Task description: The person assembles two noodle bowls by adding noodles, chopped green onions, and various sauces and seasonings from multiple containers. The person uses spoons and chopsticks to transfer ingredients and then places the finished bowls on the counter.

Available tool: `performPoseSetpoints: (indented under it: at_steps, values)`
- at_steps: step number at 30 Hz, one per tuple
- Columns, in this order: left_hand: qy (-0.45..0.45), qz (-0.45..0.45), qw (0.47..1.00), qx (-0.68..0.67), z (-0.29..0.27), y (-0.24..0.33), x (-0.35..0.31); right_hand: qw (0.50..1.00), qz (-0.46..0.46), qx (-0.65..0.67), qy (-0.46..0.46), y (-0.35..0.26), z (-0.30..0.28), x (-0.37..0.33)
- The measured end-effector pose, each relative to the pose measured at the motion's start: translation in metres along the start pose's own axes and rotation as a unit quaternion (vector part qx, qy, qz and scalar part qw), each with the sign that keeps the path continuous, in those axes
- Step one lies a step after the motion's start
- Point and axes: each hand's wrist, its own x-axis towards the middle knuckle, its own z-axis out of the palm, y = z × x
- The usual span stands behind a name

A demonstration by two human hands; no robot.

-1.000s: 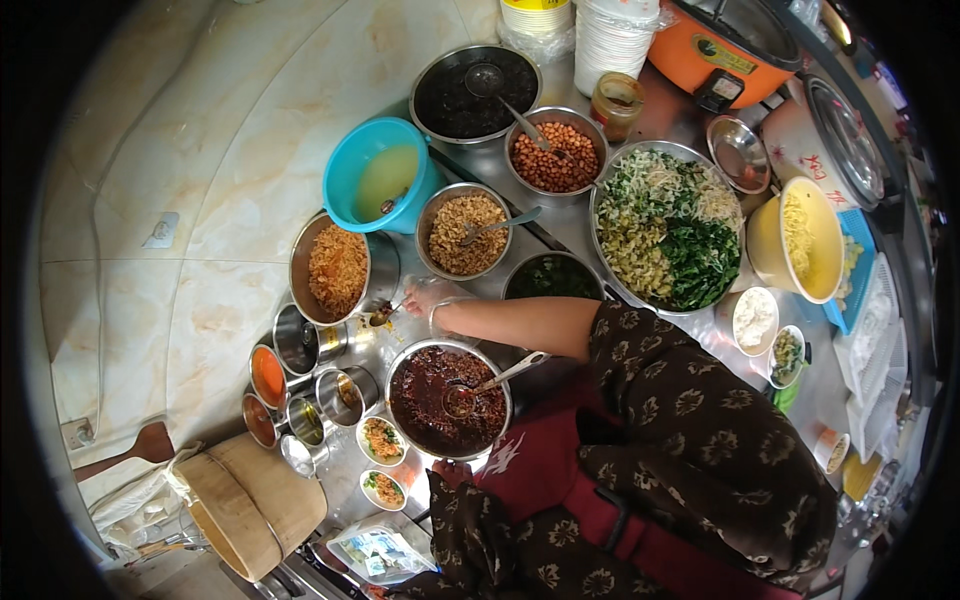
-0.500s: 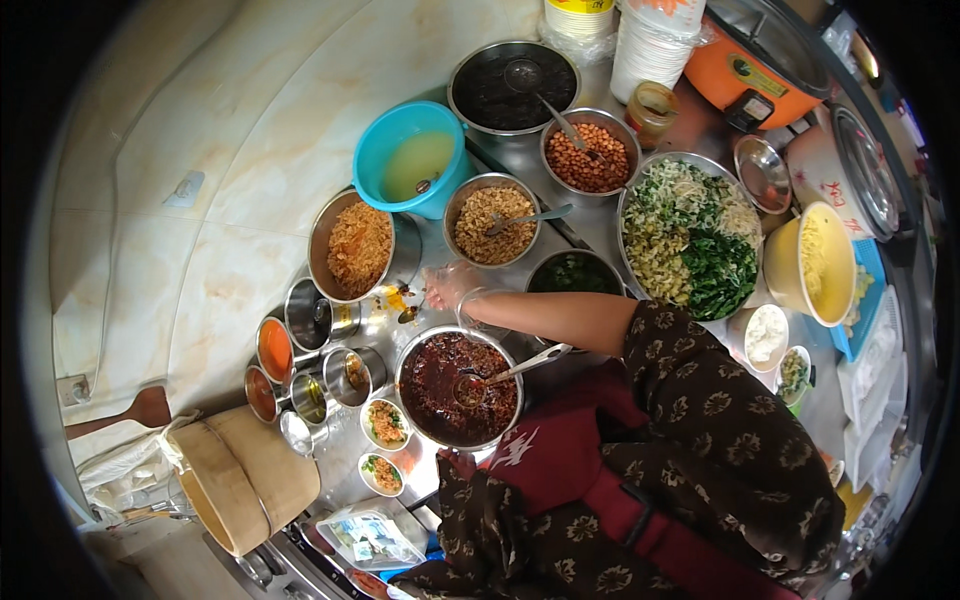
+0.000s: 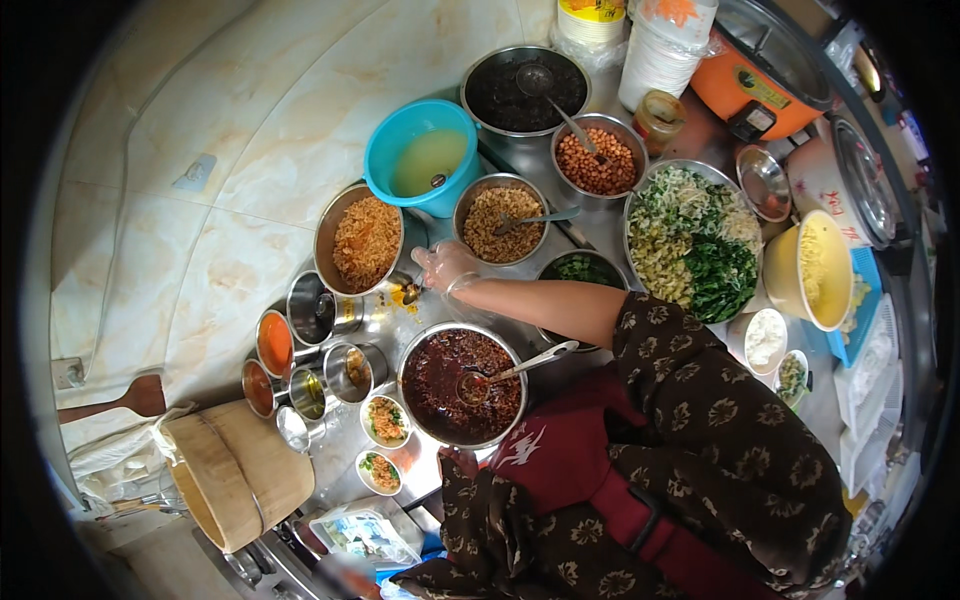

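Note:
In a clear plastic glove, my right hand reaches across the counter with its fingers closed. What they hold, if anything, is hidden. Just beside the fingers is a small metal spoon, among yellow stains. A steel pot of orange-brown crumbly food stands to the left of this hand, and a bowl of chopped light-brown bits to its upper right. Below it, a bowl of dark red chili sauce has a ladle resting in it. My left hand shows only partly near that bowl's lower rim; its fingers are mostly hidden.
Two small filled bowls sit left of the sauce. Several steel sauce cups and a wooden bucket are further left. A turquoise bucket, peanuts and a large greens bowl line the far and right sides.
My right hand has shifted slightly up and left, toward the pot of orange-brown food, and the small spoon has moved a little. The whole view has shifted slightly.

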Motion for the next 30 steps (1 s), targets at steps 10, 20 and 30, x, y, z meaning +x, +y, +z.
performPoseSetpoints:
  at_steps: [10, 20, 30]
  values:
    - [-0.019, 0.055, 0.998, 0.008, 0.026, 0.001, -0.032, 0.987, -0.146, -0.029, 0.059, 0.020, 0.017, 0.001]
    - [-0.047, 0.156, 0.987, 0.015, 0.064, 0.006, -0.085, 0.965, -0.051, 0.252, -0.049, 0.039, 0.036, 0.001]
    - [-0.124, 0.284, 0.932, 0.190, 0.004, -0.017, -0.021, 0.932, 0.115, 0.332, -0.092, 0.040, 0.040, 0.012]
